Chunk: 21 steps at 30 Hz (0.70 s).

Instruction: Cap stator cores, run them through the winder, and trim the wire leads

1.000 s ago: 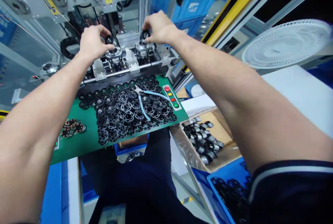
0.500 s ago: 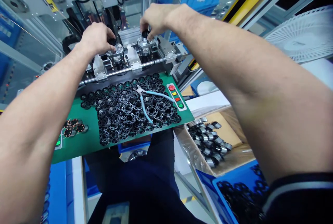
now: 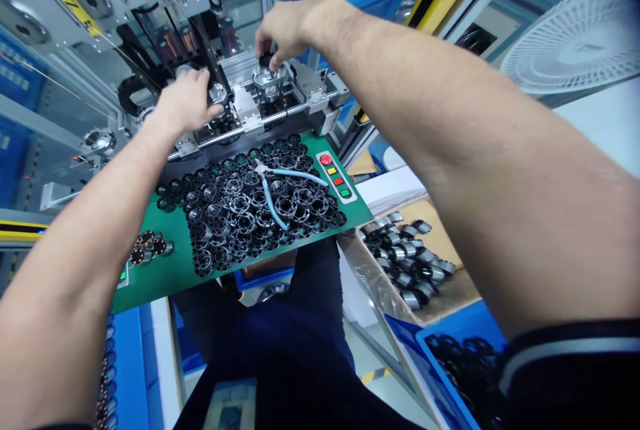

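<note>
My right hand (image 3: 287, 30) reaches to the right-hand metal holder (image 3: 270, 82), thumb and fingers closed round a black ring-shaped motor core (image 3: 265, 60) at its top. My left hand (image 3: 184, 102) is beside the left-hand metal holder (image 3: 218, 95), thumb spread away from the fingers, and I see nothing in its grip. Its own back hides part of that holder. In front of both holders, several rows of black ring-shaped cores stand on the green table (image 3: 165, 277). Pliers with light blue handles (image 3: 271, 200) lie spread on top of them.
Copper-wound cores (image 3: 150, 247) stand at the table's left. A button panel (image 3: 336, 178) is at its right edge. Below it, a carton (image 3: 450, 293) holds metal-and-black cores, and a blue bin (image 3: 425, 343) holds black parts. Thin wires run down from the machine overhead.
My left hand has come off the black core at the left holder, its thumb now spread. My right hand stays at its holder. The whole view has shifted slightly.
</note>
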Tool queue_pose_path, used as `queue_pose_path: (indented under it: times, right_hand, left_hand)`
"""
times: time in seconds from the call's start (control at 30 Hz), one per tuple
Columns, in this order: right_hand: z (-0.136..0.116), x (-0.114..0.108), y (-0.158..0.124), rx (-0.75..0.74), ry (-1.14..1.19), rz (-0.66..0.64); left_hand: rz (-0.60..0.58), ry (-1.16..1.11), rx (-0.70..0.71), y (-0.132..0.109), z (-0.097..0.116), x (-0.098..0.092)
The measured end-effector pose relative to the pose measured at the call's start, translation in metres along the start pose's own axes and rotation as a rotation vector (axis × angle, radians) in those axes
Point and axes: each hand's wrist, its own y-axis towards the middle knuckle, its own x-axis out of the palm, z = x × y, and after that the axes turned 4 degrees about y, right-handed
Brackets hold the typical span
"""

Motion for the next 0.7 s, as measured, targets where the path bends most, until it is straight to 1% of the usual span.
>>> queue_pose_path:
  times: [0.03, 0.13, 0.23, 0.27, 0.33, 0.4, 0.43, 0.5, 0.53, 0.6, 0.63, 0.67, 0.7]
  right_hand:
    - [0.000, 0.002, -0.003, -0.022, -0.030, -0.066]
    - [0.000, 0.006, -0.009, -0.079, -0.071, -0.092]
    - [-0.003, 0.002, -0.006, -0.062, -0.099, -0.121]
    - [-0.005, -0.001, -0.004, -0.043, -0.106, -0.134]
    - [-0.011, -0.007, -0.004, -0.004, -0.119, -0.153]
    - [-0.018, -0.005, -0.015, 0.023, -0.127, -0.161]
    - [-0.022, 0.001, -0.025, 0.032, -0.128, -0.156]
    - [-0.027, 0.020, -0.050, 0.042, -0.118, -0.125]
    - [-0.029, 0.033, -0.063, 0.042, -0.108, -0.093]
    - [-0.031, 0.056, -0.085, 0.047, -0.090, -0.052]
    - [-0.033, 0.064, -0.092, 0.054, -0.085, -0.044]
    - [-0.036, 0.068, -0.096, 0.061, -0.085, -0.045]
    - [-0.040, 0.067, -0.100, 0.066, -0.088, -0.055]
  left_hand:
    - [0.028, -0.085, -0.003, -0.002, -0.002, 0.011]
    - [0.112, -0.347, 0.017, 0.001, -0.015, 0.046]
    - [0.132, -0.411, 0.050, 0.012, -0.031, 0.068]
    - [0.148, -0.406, 0.051, 0.015, -0.035, 0.072]
    - [0.220, -0.399, 0.048, 0.018, -0.040, 0.077]
    - [0.308, -0.402, 0.030, 0.016, -0.042, 0.083]
    - [0.328, -0.410, 0.007, 0.015, -0.042, 0.086]
    - [0.336, -0.460, -0.040, 0.015, -0.041, 0.092]
    - [0.341, -0.501, -0.046, 0.016, -0.041, 0.095]
    - [0.380, -0.589, -0.013, 0.020, -0.041, 0.097]
    - [0.392, -0.627, 0.004, 0.023, -0.040, 0.096]
    - [0.378, -0.656, -0.007, 0.026, -0.039, 0.093]
    - [0.342, -0.675, -0.047, 0.027, -0.037, 0.088]
